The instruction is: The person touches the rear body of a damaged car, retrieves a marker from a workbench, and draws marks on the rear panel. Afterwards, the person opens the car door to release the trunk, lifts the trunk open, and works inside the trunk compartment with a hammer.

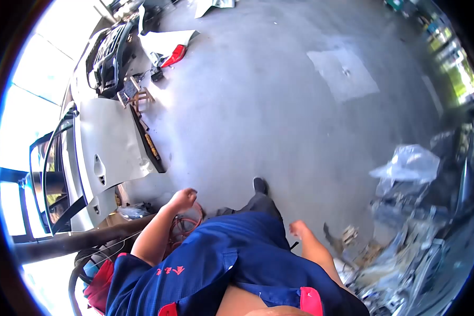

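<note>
Pole (pixel 84 241), dark and thick, low on the left. Above it, pale car door (pixel 110 139) with handle; dark-grilled bumper (pixel 108 58) farther up. Small wooden stool (pixel 141 98) on the floor near the door; beyond it, pale body panel with red lamp (pixel 175 56).

Left hand (pixel 183 199) out ahead of the blue shirt (pixel 247 237), fingers curled in; cannot tell whether they close on anything. Red hose (pixel 187 225) lies in loops just below that hand in view, beside the forearm.

Dark shoe (pixel 259 185) on grey floor (pixel 258 105), between the hands. Right hand (pixel 298 228) low by the hip; finger closure too small to tell. Scrap pile (pixel 405 263) right of it, clear plastic (pixel 410 164) above the pile.
</note>
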{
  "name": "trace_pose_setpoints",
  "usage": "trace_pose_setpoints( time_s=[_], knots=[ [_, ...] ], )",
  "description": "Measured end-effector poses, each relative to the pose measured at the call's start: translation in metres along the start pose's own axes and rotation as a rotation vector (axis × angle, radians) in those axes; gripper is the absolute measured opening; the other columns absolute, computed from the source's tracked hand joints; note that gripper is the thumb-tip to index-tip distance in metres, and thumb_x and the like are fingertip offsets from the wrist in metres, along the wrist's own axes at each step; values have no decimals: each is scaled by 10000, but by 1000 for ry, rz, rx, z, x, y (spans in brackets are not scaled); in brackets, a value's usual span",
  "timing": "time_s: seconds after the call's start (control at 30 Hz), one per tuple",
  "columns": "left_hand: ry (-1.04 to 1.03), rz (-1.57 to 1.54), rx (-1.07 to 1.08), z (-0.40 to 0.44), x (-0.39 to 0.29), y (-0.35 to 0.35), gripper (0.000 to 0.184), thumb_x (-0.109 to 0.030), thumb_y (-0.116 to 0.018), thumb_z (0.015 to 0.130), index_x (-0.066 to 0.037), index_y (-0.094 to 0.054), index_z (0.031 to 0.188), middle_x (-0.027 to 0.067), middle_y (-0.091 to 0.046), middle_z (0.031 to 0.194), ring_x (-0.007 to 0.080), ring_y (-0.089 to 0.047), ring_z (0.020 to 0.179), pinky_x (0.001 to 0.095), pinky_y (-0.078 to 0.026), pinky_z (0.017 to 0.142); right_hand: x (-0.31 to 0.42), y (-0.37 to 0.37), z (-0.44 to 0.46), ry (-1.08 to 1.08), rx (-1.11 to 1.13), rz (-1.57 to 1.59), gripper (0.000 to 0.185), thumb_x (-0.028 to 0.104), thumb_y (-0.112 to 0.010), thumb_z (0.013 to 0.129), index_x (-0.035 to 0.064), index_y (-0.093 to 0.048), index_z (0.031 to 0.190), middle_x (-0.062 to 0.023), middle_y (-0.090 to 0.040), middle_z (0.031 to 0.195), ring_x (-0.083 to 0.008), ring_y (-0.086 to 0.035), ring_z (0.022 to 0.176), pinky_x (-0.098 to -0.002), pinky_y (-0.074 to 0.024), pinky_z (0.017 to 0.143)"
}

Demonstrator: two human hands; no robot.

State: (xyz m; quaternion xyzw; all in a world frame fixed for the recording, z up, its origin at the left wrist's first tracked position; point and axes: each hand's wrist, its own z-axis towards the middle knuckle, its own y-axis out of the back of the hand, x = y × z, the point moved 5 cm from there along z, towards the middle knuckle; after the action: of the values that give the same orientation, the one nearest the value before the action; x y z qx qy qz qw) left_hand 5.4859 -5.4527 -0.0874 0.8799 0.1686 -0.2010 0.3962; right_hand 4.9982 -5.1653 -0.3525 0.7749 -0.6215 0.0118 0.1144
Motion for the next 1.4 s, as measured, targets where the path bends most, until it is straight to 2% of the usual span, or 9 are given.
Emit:
trace_pose_setpoints(
  time_s=[0.1, 0.17, 0.27, 0.4, 0.5, 0.83, 1.0, 1.13, 1.4],
  knots=[
    [106, -97, -49, 13, 32, 20, 346, -264, -535, 864, -37, -656, 1095, 202, -677, 1036, 348, -640, 1008, 402, -495, 902, 100, 47, -36, -10, 82, -421, 141, 132, -550, 870, 59, -639, 790, -48, -608, 669, -167, -551, 556, -343, -433, 489],
    [224, -169, -68, 24, 57, 36, 343, -254, -523, 861, -34, -661, 1085, 208, -676, 1030, 348, -642, 999, 405, -497, 896, 170, 90, -14, 368, -160, -262, 128, 149, -541, 906, 71, -637, 872, -44, -624, 722, -149, -560, 582, -343, -447, 502],
    [337, -178, -43, 39, 114, 37, 350, -235, -493, 857, -26, -664, 1080, 213, -677, 1022, 349, -645, 987, 411, -498, 887, 335, 127, -78, 244, -239, 216, 145, 186, -539, 939, 80, -617, 998, -41, -647, 805, -130, -577, 635, -318, -467, 544],
    [551, -270, 225, 83, 179, 46, 380, -235, -459, 837, -15, -678, 1056, 240, -661, 1042, 362, -631, 1023, 441, -479, 919, 511, 150, -55, 402, -271, 37, 208, 221, -549, 951, 83, -600, 1097, -34, -667, 887, -112, -596, 719, -287, -483, 604],
    [503, -17, 172, 155, 208, 105, 384, -275, -478, 829, -19, -685, 1026, 226, -666, 1042, 378, -633, 1010, 428, -489, 904, 635, 121, -80, 442, -276, 65, 236, 210, -547, 954, 71, -600, 1136, -52, -668, 947, -113, -598, 753, -282, -491, 644],
    [206, -662, -437, 352, 184, 409, 302, -174, -517, 907, 35, -627, 1095, 167, -701, 957, 217, -686, 863, 327, -527, 798, 914, -7, -52, 521, -72, -582, 270, 157, -574, 880, 1, -639, 1091, -93, -682, 933, -151, -639, 799, -310, -531, 749],
    [457, -753, -515, 404, 240, 422, 323, -218, -506, 884, 19, -662, 1039, 195, -696, 926, 269, -687, 860, 367, -527, 808, 1063, -43, -8, 412, 71, -976, 294, 160, -567, 880, 0, -637, 1116, -91, -681, 931, -168, -644, 805, -321, -532, 738],
    [633, -579, -73, 382, 271, 427, 374, -266, -499, 823, -23, -692, 1031, 223, -671, 1032, 353, -636, 1020, 408, -488, 922, 1188, -88, -29, 392, 88, -742, 316, 159, -508, 936, 20, -572, 1213, -69, -662, 998, -150, -625, 857, -296, -513, 762],
    [652, -563, -271, 514, 445, 538, 383, -260, -494, 826, 33, -659, 1010, 274, -646, 1039, 393, -612, 1026, 447, -476, 918, 1337, -152, -64, 397, -61, -403, 280, 210, -521, 985, 44, -573, 1204, -64, -665, 972, -138, -628, 815, -280, -526, 724]
  ],
)
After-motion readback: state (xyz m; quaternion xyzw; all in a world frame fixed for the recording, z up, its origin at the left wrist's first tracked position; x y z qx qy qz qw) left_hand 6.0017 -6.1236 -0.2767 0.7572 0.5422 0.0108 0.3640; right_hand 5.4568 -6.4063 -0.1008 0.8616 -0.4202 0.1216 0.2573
